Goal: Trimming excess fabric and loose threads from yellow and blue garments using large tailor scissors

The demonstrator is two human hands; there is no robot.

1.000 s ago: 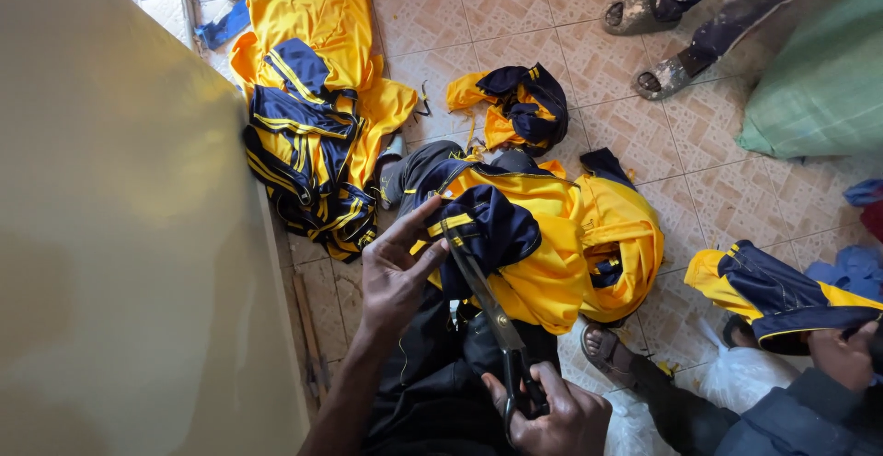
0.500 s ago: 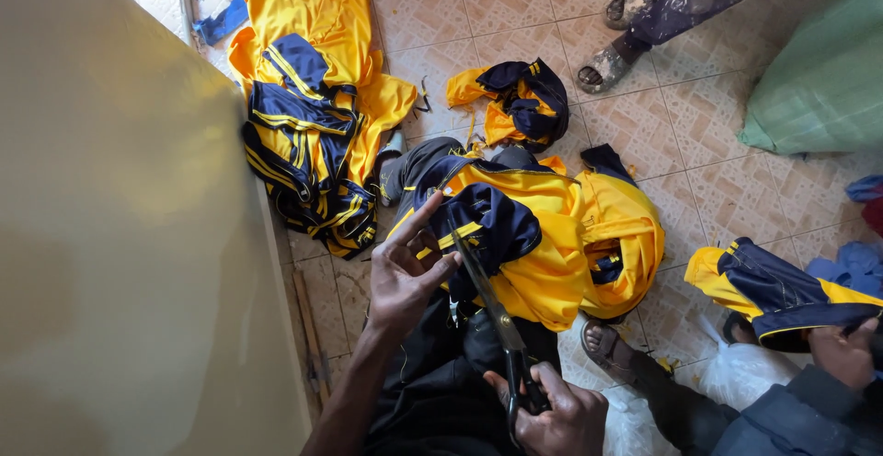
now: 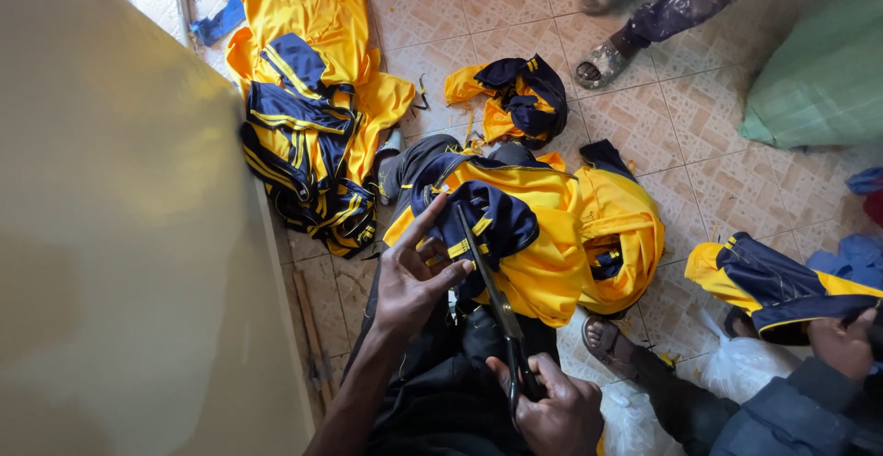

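On my lap lies a yellow and navy garment (image 3: 552, 235). My left hand (image 3: 414, 277) rests at its navy part, thumb and fingers spread, pinching an edge of the cloth beside the blades. My right hand (image 3: 552, 410) grips the handles of long dark scissors (image 3: 492, 300), whose blades point up and away toward the navy cloth, close to my left fingers. My dark trousers (image 3: 441, 392) show under the garment.
A heap of yellow and navy garments (image 3: 303, 115) lies on the tiled floor by the pale wall (image 3: 120, 235). A smaller bundle (image 3: 515, 97) sits further out. Another person's hand (image 3: 842, 346) holds a similar garment (image 3: 773, 281) at right. A sandalled foot (image 3: 602, 60) stands beyond, by a green sack (image 3: 819, 69).
My left hand has closed down from raised open fingers onto the navy cloth at the scissor blades. The walking person's feet have moved further away at top right.
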